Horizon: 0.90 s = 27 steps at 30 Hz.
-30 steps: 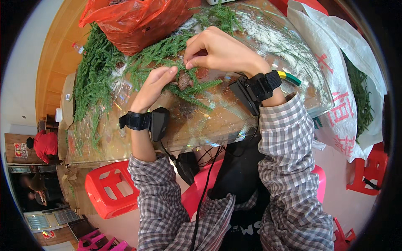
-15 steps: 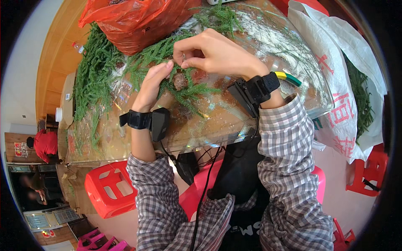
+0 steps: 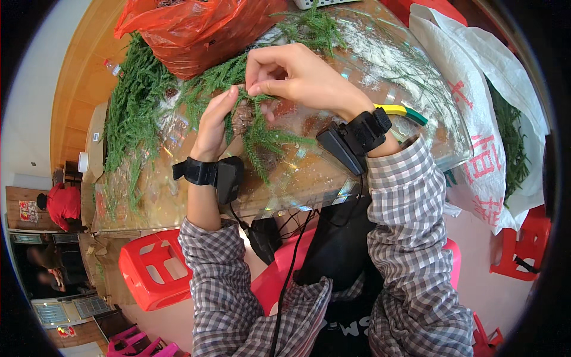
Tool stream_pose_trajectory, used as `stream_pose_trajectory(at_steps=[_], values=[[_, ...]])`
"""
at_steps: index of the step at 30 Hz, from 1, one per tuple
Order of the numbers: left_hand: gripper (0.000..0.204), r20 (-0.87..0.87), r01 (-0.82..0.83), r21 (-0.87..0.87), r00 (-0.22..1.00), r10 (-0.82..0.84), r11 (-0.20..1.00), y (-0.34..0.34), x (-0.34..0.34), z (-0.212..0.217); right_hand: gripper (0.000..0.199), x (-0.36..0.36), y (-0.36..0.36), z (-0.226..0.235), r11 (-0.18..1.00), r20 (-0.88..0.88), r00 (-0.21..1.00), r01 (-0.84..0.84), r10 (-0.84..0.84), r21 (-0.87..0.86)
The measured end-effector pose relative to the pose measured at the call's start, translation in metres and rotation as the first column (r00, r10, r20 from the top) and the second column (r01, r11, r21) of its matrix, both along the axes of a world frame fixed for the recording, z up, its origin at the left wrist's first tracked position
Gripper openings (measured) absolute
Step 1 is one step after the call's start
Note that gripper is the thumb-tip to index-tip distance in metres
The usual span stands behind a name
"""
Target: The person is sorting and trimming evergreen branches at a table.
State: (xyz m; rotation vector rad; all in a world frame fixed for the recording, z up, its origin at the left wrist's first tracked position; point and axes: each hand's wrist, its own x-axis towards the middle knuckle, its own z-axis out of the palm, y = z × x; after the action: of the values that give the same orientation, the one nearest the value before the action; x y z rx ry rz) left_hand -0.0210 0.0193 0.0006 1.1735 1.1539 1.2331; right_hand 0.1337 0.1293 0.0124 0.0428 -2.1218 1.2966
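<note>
My left hand [image 3: 215,124] is closed on a green pine sprig [image 3: 264,140] above the table, its thumb pointing up beside the stem. A brown pine cone [image 3: 242,119] hangs against the sprig, right beside my left fingers. My right hand [image 3: 303,77] meets the left at the top of the sprig, thumb and forefinger pinched together. Whatever lies between those right fingertips is too small to make out. Both wrists wear black straps with black boxes.
An orange-red plastic bag [image 3: 199,35] stands at the table's far side, beside piled green branches [image 3: 134,101]. White powder [image 3: 386,53] and a yellow-green handle [image 3: 401,112] lie to the right. A white woven sack [image 3: 476,137] leans there. Red stools [image 3: 154,271] stand below; a person is far left.
The pine cone and sprig have turned and shifted slightly left in my left hand. My right hand has moved slightly left, its fingertips still pinched.
</note>
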Motion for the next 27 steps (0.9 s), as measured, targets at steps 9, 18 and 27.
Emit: stream_pose_trajectory(at_steps=[9, 18, 27], values=[[0.040, -0.067, 0.051, 0.050, 0.997, -0.048, 0.997, -0.003, -0.013, -0.005, 0.007, 0.000, -0.001, 0.002, 0.920, 0.056, 0.967, -0.220, 0.251, -0.326], [0.038, -0.271, -0.080, 0.102, 0.957, 0.105, 0.992, 0.001, -0.013, -0.006, 0.007, -0.003, -0.003, 0.000, 0.995, -0.027, 0.997, 0.069, -0.067, 0.075], [0.035, -0.245, -0.060, 0.053, 0.967, 0.072, 0.997, 0.006, -0.017, -0.007, 0.007, -0.004, -0.005, 0.001, 0.981, 0.008, 0.988, 0.152, -0.154, 0.124]])
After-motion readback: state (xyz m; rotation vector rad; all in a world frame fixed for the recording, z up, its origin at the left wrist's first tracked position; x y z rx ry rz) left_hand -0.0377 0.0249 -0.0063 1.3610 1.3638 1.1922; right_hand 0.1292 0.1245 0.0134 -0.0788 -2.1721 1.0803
